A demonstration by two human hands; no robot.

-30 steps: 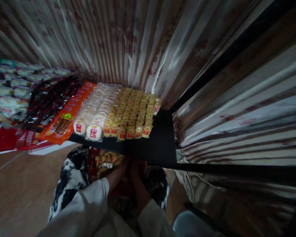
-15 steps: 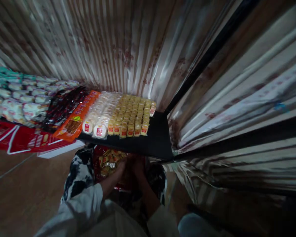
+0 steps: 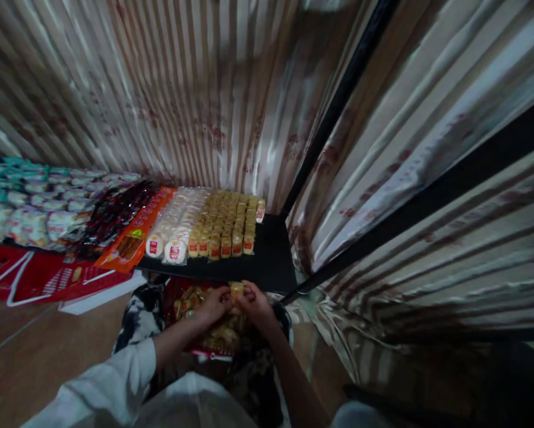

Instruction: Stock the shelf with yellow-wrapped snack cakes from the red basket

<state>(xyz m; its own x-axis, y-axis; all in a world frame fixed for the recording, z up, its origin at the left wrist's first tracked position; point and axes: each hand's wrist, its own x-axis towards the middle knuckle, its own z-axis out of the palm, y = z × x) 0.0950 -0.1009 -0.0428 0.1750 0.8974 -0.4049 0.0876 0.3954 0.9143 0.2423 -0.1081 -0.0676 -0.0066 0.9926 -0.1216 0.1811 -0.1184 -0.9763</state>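
A small yellow wrapped snack [image 3: 237, 289] is pinched between my two hands in front of the shelf edge. My left hand [image 3: 217, 305] has its fingertips closed on the snack's left side. Opposite it, the fingers of my right hand [image 3: 255, 304] close on the right side. Beneath both hands, a red bag [image 3: 224, 358] lies in my lap, holding many loose wrapped snacks [image 3: 226, 339]. On the black shelf [image 3: 273, 252], similar yellow snacks [image 3: 226, 244] stand in tight rows, their red labels facing me.
Left of the rows lie white round packets [image 3: 174, 251], an orange pack [image 3: 130, 245], dark shiny packets [image 3: 115, 217] and white packets [image 3: 64, 223]. A red printed sheet [image 3: 57, 279] hangs at the shelf front. Striped curtain [image 3: 195, 119] and black poles [image 3: 333, 125] enclose the back and right.
My hands have risen out of the red bag toward the shelf edge, now with a yellow wrapped snack between them. The view has shifted slightly, with the shelf lower in it.
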